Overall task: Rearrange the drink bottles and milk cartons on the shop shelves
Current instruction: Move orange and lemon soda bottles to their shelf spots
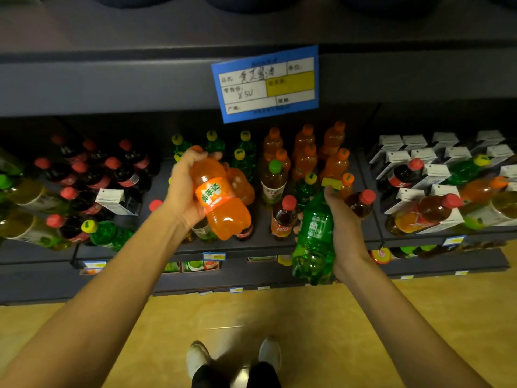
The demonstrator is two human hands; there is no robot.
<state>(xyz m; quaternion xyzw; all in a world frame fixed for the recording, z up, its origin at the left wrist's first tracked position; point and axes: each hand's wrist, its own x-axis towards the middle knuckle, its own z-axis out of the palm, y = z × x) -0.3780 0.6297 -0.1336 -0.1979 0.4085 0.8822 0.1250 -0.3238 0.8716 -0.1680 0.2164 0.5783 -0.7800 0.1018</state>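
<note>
Left hand (183, 189) fingers curl around orange bottle (221, 197); right hand (345, 219) wraps green bottle (314, 233). Risk: knocking the crowded upright bottles at 12 o'clock when reshelving.

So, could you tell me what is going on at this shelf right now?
A person stands at a shop shelf of drinks, holding one bottle in each hand. The left hand grips an orange soda bottle; the right hand grips a green soda bottle. Both are held in front of the shelf, where bottles and milk cartons are still mixed.
</note>
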